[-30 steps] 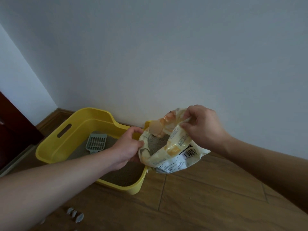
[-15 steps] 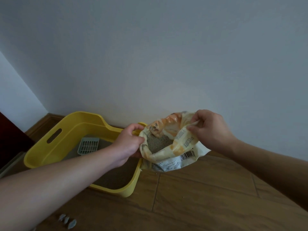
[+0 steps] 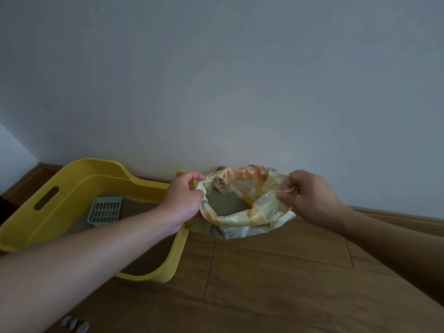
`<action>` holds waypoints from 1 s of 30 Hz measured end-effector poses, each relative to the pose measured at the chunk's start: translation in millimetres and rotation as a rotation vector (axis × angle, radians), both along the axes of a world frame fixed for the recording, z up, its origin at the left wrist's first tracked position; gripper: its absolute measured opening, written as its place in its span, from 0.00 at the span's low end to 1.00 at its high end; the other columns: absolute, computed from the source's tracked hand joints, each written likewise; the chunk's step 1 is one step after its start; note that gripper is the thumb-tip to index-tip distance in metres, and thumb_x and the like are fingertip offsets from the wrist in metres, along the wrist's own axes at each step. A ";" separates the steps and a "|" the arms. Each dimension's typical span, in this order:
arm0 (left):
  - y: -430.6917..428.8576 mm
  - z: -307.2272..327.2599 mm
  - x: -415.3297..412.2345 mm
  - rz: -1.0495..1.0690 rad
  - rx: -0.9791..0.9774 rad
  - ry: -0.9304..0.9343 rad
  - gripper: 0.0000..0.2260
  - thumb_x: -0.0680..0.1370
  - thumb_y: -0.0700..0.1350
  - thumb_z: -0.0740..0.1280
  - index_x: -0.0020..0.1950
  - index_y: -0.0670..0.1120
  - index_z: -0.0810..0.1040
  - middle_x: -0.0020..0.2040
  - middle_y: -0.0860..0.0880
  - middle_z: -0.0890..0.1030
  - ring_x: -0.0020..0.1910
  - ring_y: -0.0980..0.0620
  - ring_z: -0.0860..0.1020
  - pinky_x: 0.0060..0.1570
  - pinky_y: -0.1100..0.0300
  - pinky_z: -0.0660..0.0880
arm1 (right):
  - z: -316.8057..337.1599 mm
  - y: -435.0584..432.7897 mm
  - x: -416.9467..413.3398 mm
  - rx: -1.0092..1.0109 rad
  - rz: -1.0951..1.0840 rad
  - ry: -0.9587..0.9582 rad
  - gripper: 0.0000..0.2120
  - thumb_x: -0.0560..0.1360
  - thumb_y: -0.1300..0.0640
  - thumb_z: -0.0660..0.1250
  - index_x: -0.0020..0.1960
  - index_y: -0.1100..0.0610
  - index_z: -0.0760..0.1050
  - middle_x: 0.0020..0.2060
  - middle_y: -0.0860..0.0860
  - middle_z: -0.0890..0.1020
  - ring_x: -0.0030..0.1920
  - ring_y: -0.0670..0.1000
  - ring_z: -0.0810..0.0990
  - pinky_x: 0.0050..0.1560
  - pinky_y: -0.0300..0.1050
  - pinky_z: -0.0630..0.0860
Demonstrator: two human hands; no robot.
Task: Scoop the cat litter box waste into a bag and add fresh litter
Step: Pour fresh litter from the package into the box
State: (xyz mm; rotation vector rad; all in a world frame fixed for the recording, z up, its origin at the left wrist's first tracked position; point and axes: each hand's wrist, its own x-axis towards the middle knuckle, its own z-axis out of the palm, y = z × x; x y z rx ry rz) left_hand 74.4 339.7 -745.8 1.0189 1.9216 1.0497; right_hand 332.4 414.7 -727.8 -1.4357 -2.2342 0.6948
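Both sides of the litter bag (image 3: 242, 224) mouth are held: the left hand (image 3: 185, 195) grips one edge, the right hand (image 3: 312, 200) pinches the other. The bag is just beside the yellow litter box (image 3: 79, 174); its print is illegible.

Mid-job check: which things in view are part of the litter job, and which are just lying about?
In the job:
- litter bag, its mouth gripped by the left hand and right hand
- litter box
- scoop, lying in the box

Lying about:
- grey bits on the floor, too blurred to identify
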 end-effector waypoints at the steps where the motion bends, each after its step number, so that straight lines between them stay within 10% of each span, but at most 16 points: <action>1: 2.4 -2.0 2.3 0.006 -0.003 0.015 0.17 0.78 0.34 0.63 0.57 0.55 0.77 0.49 0.44 0.80 0.45 0.42 0.83 0.44 0.41 0.82 | -4.0 1.4 4.1 -0.015 0.002 -0.015 0.10 0.73 0.56 0.73 0.36 0.51 0.73 0.38 0.46 0.77 0.39 0.45 0.75 0.35 0.39 0.66; 30: 27.8 -64.5 22.2 -0.103 -0.278 0.253 0.19 0.76 0.30 0.59 0.55 0.53 0.72 0.44 0.42 0.76 0.33 0.46 0.71 0.28 0.55 0.66 | -95.9 10.8 23.7 -0.107 0.115 -0.062 0.10 0.72 0.55 0.74 0.37 0.50 0.73 0.42 0.43 0.74 0.42 0.41 0.74 0.37 0.32 0.64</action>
